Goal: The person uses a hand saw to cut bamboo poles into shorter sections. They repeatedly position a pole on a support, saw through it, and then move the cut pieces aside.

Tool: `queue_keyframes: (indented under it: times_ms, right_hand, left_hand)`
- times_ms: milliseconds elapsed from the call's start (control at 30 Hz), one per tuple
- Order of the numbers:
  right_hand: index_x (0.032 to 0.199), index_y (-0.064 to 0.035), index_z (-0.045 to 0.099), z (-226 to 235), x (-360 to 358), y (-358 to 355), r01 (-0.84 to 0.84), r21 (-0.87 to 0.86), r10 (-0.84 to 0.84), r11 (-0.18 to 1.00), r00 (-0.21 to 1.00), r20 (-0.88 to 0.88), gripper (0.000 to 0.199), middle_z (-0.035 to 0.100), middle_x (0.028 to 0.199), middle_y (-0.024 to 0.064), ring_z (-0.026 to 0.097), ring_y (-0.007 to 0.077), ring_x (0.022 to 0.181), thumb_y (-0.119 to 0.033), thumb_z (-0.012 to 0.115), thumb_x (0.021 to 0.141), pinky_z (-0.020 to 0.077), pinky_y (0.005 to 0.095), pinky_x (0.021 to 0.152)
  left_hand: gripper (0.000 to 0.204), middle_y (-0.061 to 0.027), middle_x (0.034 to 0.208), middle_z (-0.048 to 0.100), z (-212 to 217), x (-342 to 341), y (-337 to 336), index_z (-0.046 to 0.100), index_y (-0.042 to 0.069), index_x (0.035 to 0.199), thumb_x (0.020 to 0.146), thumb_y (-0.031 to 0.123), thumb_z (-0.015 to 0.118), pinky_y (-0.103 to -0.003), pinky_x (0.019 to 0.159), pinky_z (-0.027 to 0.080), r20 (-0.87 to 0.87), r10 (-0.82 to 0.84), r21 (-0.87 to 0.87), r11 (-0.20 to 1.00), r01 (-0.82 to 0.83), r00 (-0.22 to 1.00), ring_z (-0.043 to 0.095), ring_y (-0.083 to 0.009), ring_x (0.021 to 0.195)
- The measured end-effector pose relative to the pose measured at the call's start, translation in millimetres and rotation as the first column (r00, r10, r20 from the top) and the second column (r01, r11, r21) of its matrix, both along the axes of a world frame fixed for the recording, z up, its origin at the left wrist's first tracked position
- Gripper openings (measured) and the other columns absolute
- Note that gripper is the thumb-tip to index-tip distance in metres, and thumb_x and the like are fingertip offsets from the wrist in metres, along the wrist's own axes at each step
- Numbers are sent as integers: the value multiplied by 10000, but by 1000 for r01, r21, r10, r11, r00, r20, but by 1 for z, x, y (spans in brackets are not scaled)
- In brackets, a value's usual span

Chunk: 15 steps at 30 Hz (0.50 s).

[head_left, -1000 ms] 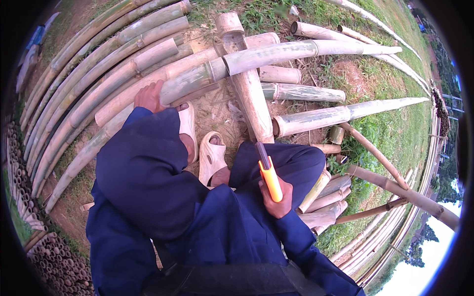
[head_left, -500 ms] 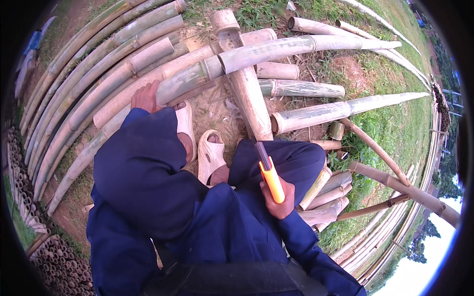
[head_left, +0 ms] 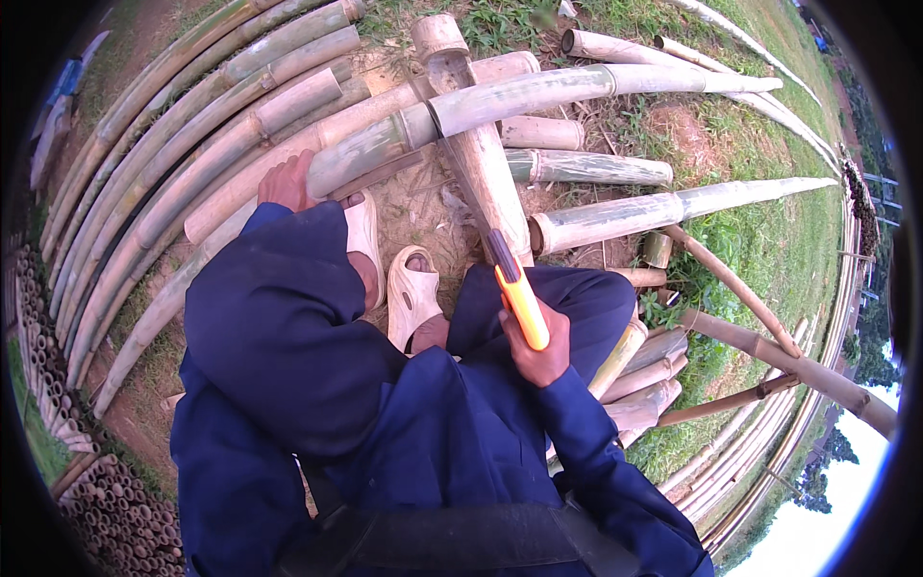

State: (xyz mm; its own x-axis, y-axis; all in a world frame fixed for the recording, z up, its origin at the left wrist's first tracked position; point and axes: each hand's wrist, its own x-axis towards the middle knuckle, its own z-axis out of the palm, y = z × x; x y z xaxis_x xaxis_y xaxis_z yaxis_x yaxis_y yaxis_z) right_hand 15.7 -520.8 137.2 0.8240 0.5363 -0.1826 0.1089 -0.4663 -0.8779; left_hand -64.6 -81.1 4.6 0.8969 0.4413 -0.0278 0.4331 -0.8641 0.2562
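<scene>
My right hand (head_left: 538,348) is closed around the orange handle of a hand saw (head_left: 522,306). Its dark blade (head_left: 471,200) runs up and to the left, meeting a dark cut line in a bamboo pole (head_left: 370,149). That pole lies crosswise over a notched bamboo piece (head_left: 492,183), which extends away from my right leg. On the left, my left hand (head_left: 286,181) grips the same pole beyond my raised knee; its fingertips are partly hidden.
Long bamboo poles (head_left: 207,159) lie side by side at the left. Short cut bamboo pieces (head_left: 644,380) are piled beside my right knee, near a bamboo pole frame (head_left: 798,365). Another pole (head_left: 625,221) points off right. My light sandals (head_left: 415,298) stand on bare soil.
My right hand and the saw have moved a little forward and left, with the blade now further across the cut. My left hand has hardly moved.
</scene>
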Motion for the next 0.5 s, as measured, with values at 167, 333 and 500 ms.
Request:
queue_keyframes:
  times_ms: [167,333,500]
  right_hand:
    - [1106,10,739,1,-1,13,37,-13,-37,999,999,-23,229,725,790,159,750,224,724,-27,721,880,558,355,692]
    - [940,-5,698,-58,62,107,-36,118,10,992,976,217,115,671,729,185,690,362,636,-60,737,847,523,400,604]
    - [958,29,715,-16,39,51,-152,148,113,977,963,245,111,658,698,104,617,188,552,-29,742,868,488,319,573]
  left_hand:
    - [685,-165,1124,696,-3,0,0,589,115,1284,673,319,823,-503,885,514,-21,-14,3,1000,14,1000,675,-418,1006]
    - [561,-175,1062,670,-7,-11,-13,576,127,1228,745,304,802,-511,879,512,45,6,-45,999,-4,999,667,-421,995]
    - [634,-158,1061,668,-33,-18,12,560,136,1243,684,254,835,-505,893,519,-45,35,45,998,-33,998,667,-415,1032]
